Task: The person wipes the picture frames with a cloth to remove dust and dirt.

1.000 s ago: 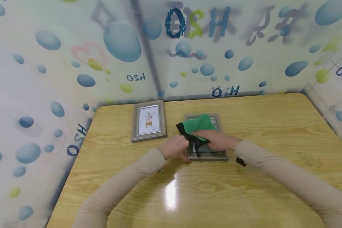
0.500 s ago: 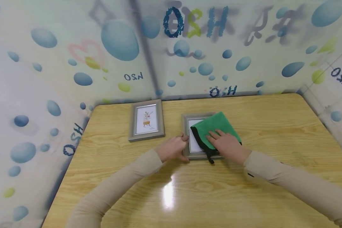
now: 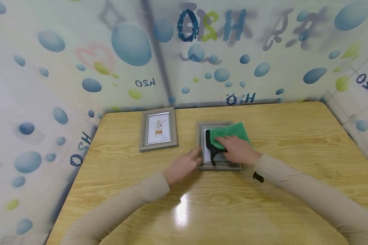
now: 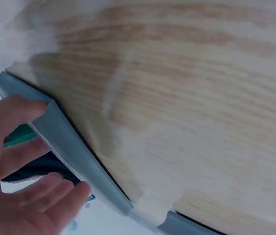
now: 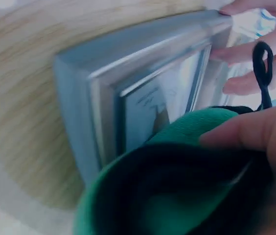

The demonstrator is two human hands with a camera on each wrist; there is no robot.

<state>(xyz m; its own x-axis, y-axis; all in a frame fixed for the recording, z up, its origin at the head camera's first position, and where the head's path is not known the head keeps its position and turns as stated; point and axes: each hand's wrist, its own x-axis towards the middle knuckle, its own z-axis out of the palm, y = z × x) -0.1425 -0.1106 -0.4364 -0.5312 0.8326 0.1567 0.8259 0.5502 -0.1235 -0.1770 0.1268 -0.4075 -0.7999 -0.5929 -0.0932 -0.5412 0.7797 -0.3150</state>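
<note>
Presses a black-edged green fabric cloth with the right hand, with fingers extended, onto a grey rectangular picture frame on the yellow wood-grain desk, directly beneath that hand, with long axis running away from the body. Touches the frame's left rail with the left hand, nearer that side, in a loose spread. Shows thumb against rail plainly in the left wrist view, blurred in the head view; shows whole, in the head view alone, a second grey frame.

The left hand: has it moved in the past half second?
Yes: in the head view, the left hand has moved down the image and slightly left, judged against the framed plant picture.
</note>
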